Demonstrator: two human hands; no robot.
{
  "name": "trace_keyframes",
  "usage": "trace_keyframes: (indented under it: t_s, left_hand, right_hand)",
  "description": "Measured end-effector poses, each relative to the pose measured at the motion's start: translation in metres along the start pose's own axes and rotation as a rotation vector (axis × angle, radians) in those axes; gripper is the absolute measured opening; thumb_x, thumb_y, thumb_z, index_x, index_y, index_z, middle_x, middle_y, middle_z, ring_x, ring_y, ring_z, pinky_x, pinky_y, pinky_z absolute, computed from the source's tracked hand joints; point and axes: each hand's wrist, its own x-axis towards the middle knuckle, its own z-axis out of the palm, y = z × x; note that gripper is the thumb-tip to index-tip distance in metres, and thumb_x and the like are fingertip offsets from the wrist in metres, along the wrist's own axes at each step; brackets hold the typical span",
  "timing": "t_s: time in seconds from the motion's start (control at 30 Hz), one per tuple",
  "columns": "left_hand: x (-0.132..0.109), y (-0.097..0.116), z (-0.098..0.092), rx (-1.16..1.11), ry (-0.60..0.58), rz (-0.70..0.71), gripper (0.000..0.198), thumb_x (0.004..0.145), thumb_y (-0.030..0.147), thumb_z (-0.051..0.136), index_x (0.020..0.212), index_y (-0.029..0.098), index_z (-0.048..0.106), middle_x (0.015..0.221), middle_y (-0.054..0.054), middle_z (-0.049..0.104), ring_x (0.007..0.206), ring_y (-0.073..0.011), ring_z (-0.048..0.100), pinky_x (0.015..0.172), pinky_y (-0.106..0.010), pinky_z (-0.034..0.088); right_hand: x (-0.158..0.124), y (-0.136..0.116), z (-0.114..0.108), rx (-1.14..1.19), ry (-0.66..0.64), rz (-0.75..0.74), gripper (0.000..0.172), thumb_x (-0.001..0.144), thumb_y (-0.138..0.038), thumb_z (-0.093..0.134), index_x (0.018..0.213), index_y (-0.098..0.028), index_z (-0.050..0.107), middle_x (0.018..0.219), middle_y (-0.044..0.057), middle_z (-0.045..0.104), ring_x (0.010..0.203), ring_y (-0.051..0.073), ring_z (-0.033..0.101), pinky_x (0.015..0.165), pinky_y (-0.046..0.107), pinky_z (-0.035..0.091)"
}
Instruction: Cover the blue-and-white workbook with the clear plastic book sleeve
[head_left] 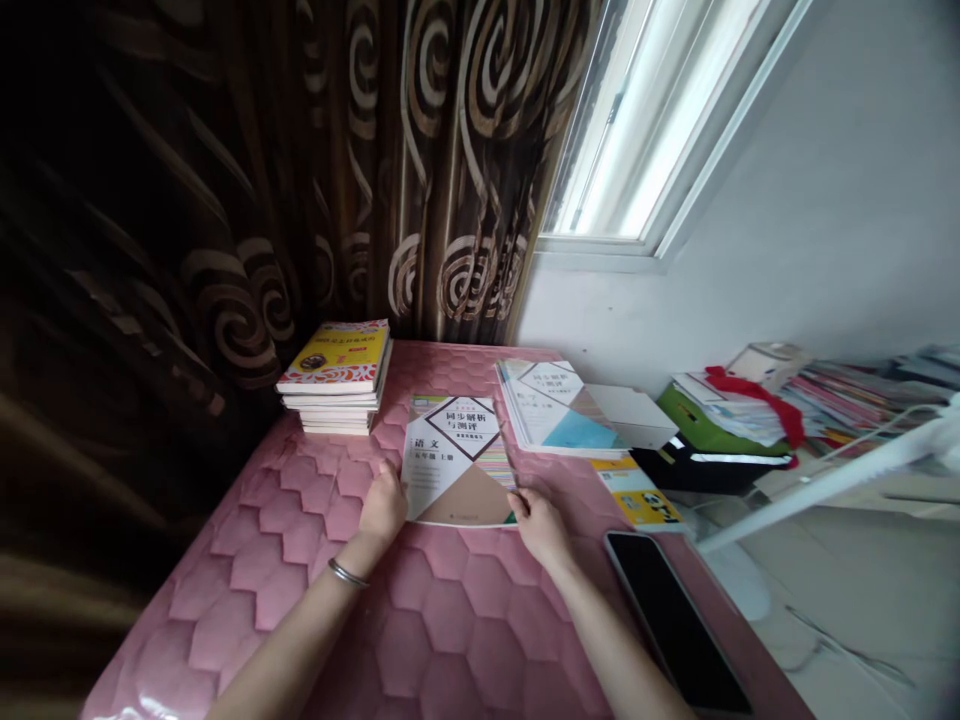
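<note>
Two bare hands, the left hand and the right hand, one silver bangle, one white diamond-patterned workbook between them. One stack of yellow-covered paperback books, its number too blurred to count. One second thin stack of white-and-blue workbooks. One black flat tablet. One yellow panda-printed booklet. One pink quilted tabletop.

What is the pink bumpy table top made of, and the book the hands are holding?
The pink table cover looks like padded, quilted fabric or vinyl: puffy stitched hexagons with a slight sheen. The workbook under the left hand and right hand looks like paper with a smooth printed cover.
</note>
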Motion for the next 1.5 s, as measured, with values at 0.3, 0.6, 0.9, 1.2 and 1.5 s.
trace_keyframes:
  t_s: [0.3,0.6,0.9,1.2,1.5]
  left_hand:
    - [-0.017,0.005,0.021,0.479,0.177,0.150,0.041,0.088,0.004,0.033,0.123,0.009,0.054,0.098,-0.019,0.064,0.085,-0.0254,0.065,0.079,-0.043,0.047]
    - [-0.014,-0.022,-0.005,0.447,0.105,0.282,0.040,0.094,0.032,0.044,0.130,0.045,0.053,0.129,-0.011,0.052,0.102,-0.0295,0.051,0.085,-0.055,0.042]
    - [-0.035,-0.014,-0.004,0.141,0.034,0.746,0.020,0.090,0.023,0.055,0.100,0.020,0.072,0.109,-0.009,0.066,0.099,-0.0207,0.059,0.091,-0.037,0.048]
    - [-0.030,-0.020,0.006,0.115,0.080,0.803,0.018,0.088,0.017,0.055,0.084,0.019,0.072,0.091,-0.007,0.068,0.084,-0.0177,0.060,0.080,-0.032,0.049]
    - [-0.025,-0.045,-0.023,0.153,0.008,0.617,0.013,0.084,0.026,0.063,0.080,0.025,0.075,0.098,-0.004,0.066,0.093,-0.0195,0.058,0.081,-0.034,0.040]
  right_hand:
    - [-0.013,0.004,0.009,-0.118,0.123,-0.141,0.042,0.095,-0.028,0.036,0.128,-0.021,0.061,0.107,0.012,0.072,0.088,0.023,0.069,0.073,0.032,0.051]
    - [-0.017,-0.009,0.002,-0.302,0.112,-0.183,0.041,0.096,-0.019,0.035,0.126,-0.021,0.062,0.102,0.012,0.073,0.088,0.022,0.067,0.078,0.032,0.046]
    - [-0.035,-0.038,-0.017,-0.312,0.177,-0.298,0.026,0.091,-0.026,0.051,0.108,-0.027,0.071,0.112,0.012,0.062,0.103,0.027,0.051,0.080,0.037,0.036]
    - [-0.045,-0.084,0.016,-0.139,-0.054,-0.699,0.012,0.088,-0.034,0.062,0.091,-0.030,0.072,0.109,0.000,0.067,0.100,0.019,0.052,0.080,0.035,0.031]
    - [-0.032,0.003,-0.023,-0.130,0.081,-0.531,0.011,0.084,-0.030,0.068,0.088,-0.036,0.075,0.113,-0.002,0.068,0.103,0.019,0.055,0.085,0.033,0.036]
